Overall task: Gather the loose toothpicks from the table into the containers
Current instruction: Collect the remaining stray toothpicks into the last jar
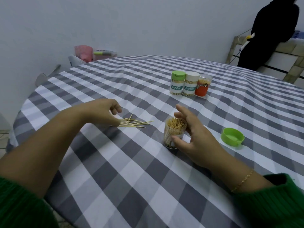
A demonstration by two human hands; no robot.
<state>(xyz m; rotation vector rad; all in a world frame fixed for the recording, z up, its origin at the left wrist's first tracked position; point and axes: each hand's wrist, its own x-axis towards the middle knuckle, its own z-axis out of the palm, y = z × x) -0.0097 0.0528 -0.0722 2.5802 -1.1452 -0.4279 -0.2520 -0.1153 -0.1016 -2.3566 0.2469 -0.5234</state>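
Observation:
Several loose toothpicks (134, 123) lie in a small pile on the checked tablecloth, left of centre. My left hand (105, 112) hovers over their left ends; the thumb touches the pile and the fingers curl loosely above it without gripping. To the right, an open clear container (172, 129) stands upright, nearly full of toothpicks. My right hand (192, 137) grips it, thumb on the near side and fingers round the far side.
A green lid (232, 136) lies upside down right of the open container. Three closed toothpick containers (190, 83) stand in a row farther back. The round table (148, 170) drops away at the left. A person in black (269, 30) stands at the back right.

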